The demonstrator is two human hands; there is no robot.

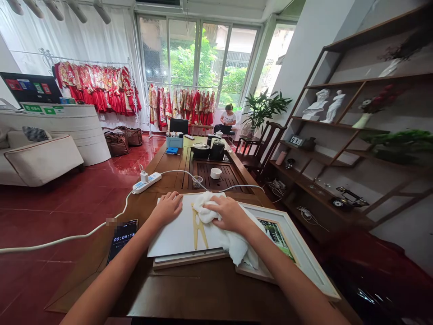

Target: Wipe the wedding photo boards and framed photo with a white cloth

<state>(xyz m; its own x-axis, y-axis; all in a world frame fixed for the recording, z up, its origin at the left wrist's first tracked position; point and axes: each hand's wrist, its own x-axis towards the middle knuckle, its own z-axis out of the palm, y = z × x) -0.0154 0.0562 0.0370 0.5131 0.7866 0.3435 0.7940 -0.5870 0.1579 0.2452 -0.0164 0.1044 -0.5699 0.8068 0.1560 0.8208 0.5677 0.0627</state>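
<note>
A white flat board (176, 230) lies face down on the wooden table (203, 289), with a yellow stand strut (199, 230) on its back. My left hand (168, 207) rests flat on the board's far left part. My right hand (230, 213) presses a white cloth (233, 243) onto the board's right side. The cloth trails toward me over a white picture frame (304, 257) that lies face up to the right.
A phone (122, 238) showing a timer lies at the table's left edge. A white power strip (146, 182) and its cable cross the table. Farther off are a tea tray, kettle (217, 149) and cup (215, 173). A person sits by the window. Shelves stand on the right.
</note>
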